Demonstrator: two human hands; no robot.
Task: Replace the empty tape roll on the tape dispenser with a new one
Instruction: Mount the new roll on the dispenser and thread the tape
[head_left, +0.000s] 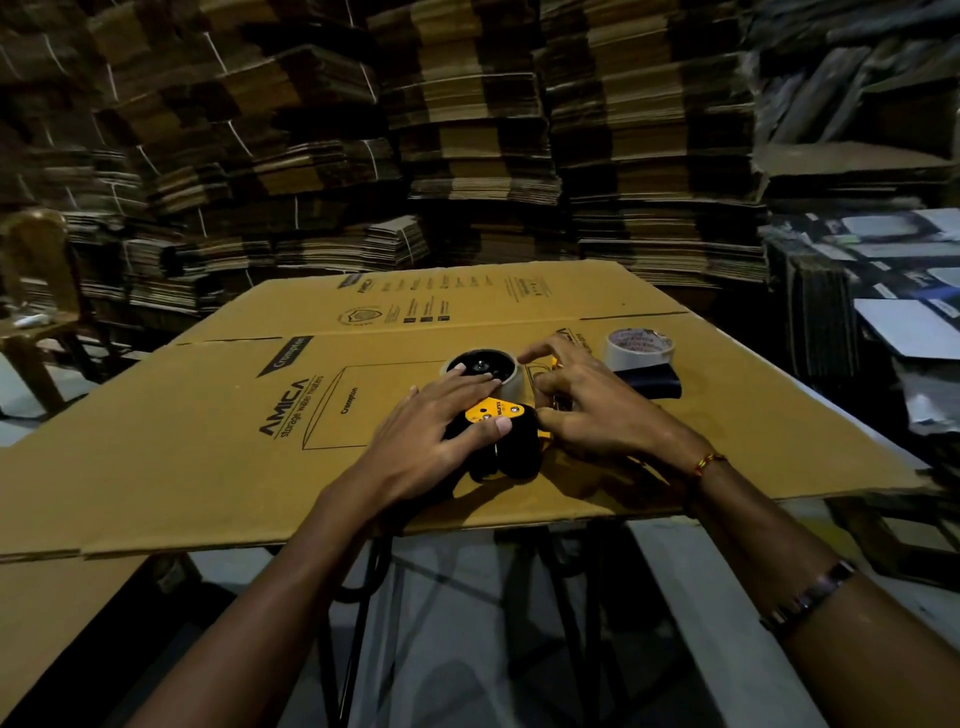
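Tape dispenser (501, 436), black with a yellow plate, lies on its side on a flattened cardboard carton (208, 441) that serves as my work surface, directly below my head camera and under both my hands. At the dispenser's far end a pale roll (511, 375) sits around the black hub; it looks thin-walled, so I judge it to be the spent core, not yet taken off, though I cannot be sure how much tape is left on it.

My left hand (441, 421) lies flat over the dispenser, fingers straight and spread, fingertips touching the near rim of that roll and the thumb pressing on the yellow plate. My right hand (587, 400) rests against the dispenser's right side with fingers curled; it seems to grip the frame or blade end, but I cannot tell exactly what it pinches.

Right of the dispenser and a little farther from me stands the new tape roll (640, 347), white with red printing on top, apart from both hands and untouched. A dark flat object (652, 383) lies just in front of it.

My judgement: the task is at an early stage. Removing the old core, seating the new roll and threading the tape are all left.

No open container shows; behind the dispenser rise stacks of flattened cartons (467, 130).
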